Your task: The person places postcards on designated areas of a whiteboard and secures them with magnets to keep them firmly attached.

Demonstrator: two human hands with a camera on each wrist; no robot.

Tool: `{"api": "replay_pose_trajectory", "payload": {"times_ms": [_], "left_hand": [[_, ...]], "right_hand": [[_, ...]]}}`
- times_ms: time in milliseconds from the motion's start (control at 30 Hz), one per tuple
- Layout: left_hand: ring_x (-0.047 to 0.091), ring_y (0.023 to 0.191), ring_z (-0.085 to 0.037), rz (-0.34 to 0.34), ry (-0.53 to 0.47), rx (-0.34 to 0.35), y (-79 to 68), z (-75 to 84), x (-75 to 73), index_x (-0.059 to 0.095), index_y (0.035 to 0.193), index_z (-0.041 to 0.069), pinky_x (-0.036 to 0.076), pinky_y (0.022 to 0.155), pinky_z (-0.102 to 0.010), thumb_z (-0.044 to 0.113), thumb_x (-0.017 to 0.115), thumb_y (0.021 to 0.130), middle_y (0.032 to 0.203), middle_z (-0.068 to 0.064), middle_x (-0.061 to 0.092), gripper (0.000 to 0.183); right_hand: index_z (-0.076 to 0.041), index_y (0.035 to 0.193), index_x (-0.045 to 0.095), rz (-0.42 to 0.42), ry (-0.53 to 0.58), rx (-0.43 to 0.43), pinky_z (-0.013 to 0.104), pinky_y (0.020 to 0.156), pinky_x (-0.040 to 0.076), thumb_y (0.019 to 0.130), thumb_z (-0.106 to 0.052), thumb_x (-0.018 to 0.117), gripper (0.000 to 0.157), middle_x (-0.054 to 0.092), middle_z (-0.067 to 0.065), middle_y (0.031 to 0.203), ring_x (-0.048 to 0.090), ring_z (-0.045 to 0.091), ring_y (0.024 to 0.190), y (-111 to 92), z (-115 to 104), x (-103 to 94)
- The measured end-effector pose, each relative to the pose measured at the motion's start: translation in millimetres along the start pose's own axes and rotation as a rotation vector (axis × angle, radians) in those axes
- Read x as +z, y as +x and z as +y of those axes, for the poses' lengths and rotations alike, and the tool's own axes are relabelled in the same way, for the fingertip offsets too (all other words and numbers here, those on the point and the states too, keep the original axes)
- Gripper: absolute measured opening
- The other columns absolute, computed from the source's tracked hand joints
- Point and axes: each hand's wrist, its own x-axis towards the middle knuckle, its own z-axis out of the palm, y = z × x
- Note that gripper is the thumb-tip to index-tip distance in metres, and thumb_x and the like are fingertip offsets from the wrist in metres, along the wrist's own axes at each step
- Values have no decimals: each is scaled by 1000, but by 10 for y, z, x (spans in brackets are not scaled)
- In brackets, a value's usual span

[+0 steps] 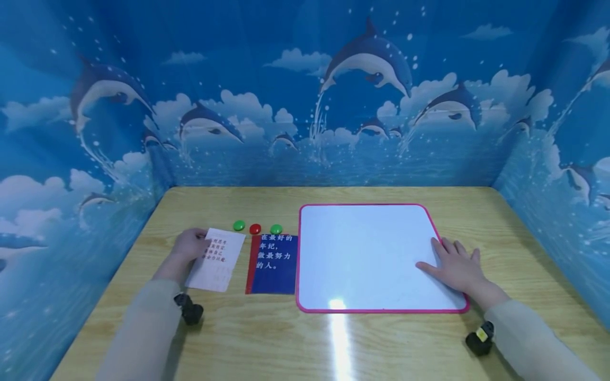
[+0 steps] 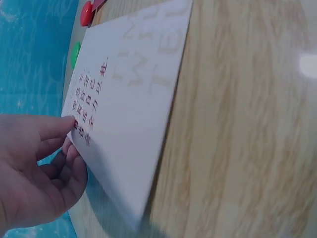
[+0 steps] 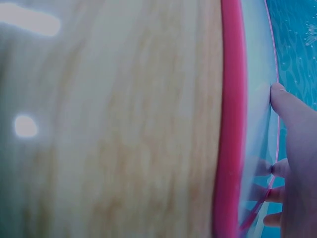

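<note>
White card (image 1: 216, 264) in pinch of left hand (image 1: 189, 245), right hand (image 1: 457, 267) splayed on whiteboard (image 1: 364, 254).

Wht card (image 2: 126, 106) btwn L fingers (image 2: 53, 127)

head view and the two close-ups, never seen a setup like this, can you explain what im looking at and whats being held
There's no machine doing the work, just a person's bare left hand and right hand. The wide picture comes from a camera worn on the head, looking forward and down. Each close-up comes from a camera worn on one wrist.

On the wooden table lie a pink-edged whiteboard, a dark blue card with white writing, and a row of small discs: green, red, green.

The left hand pinches a white card by one edge. The right hand rests at the whiteboard's right edge, fingers spread, gripping nothing.
</note>
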Motion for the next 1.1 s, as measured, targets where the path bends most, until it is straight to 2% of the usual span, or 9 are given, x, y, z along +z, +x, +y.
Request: {"api": "replay_pose_trajectory", "payload": {"times_ms": [133,267,500,633,733,800,900,1000,1100], "left_hand": [[54,106,-37,34,-50,3,46,-83,-22,44,131,-8,49,86,-42,9,48,93,122,-29,51,42],[58,100,-32,33,-91,19,68,-134,-65,44,132,-6,50,77,-32,9,47,95,121,-28,53,40],[56,86,-10,-27,-286,-44,119,-186,-134,41,139,1,47,68,-16,13,48,95,129,-23,51,46],[53,81,2,-74,-396,-65,99,-179,-169,36,143,6,48,70,-12,18,49,96,140,-21,44,50],[54,79,5,-102,-455,-65,65,-159,-199,33,144,7,49,72,-12,19,50,96,143,-20,41,52],[56,77,6,-108,-486,-64,48,-138,-219,33,144,8,50,73,-12,19,52,96,133,-17,51,53],[57,73,7,-101,-532,-58,35,-119,-251,32,144,7,50,72,-12,17,53,95,106,-3,62,54],[57,71,8,-101,-576,-49,18,-103,-279,31,145,7,50,70,-12,16,53,95,83,18,57,55],[58,70,8,-116,-620,-34,-11,-59,-287,29,145,5,50,68,-11,14,53,95,74,24,56,57]], "right_hand": [[6,143,27,3,-8,-4,81,94,1,84,-69,44,96,23,37,143,16,62,126,6,11,11],[5,143,27,2,-11,0,81,94,0,83,-69,45,97,24,37,143,15,62,126,15,15,17],[5,143,28,0,-19,5,81,94,0,83,-70,44,97,25,37,142,16,62,126,16,11,15],[5,143,28,-1,-20,9,81,95,0,83,-70,43,98,24,37,142,15,63,126,14,10,9],[6,143,27,-3,-19,10,81,94,0,83,-71,43,98,24,37,142,15,63,125,10,7,-4],[6,143,27,-6,-17,13,81,95,-1,83,-72,42,99,23,38,142,14,63,125,8,4,-12],[6,143,27,-10,-17,15,80,95,-1,83,-72,42,99,23,38,142,14,63,125,7,3,-19],[6,143,27,-11,-20,14,81,94,0,83,-72,42,99,23,38,142,14,64,125,9,-1,-21],[6,143,28,-10,-20,10,81,94,0,83,-70,43,98,24,37,142,14,63,125,11,-21,-18]]}}
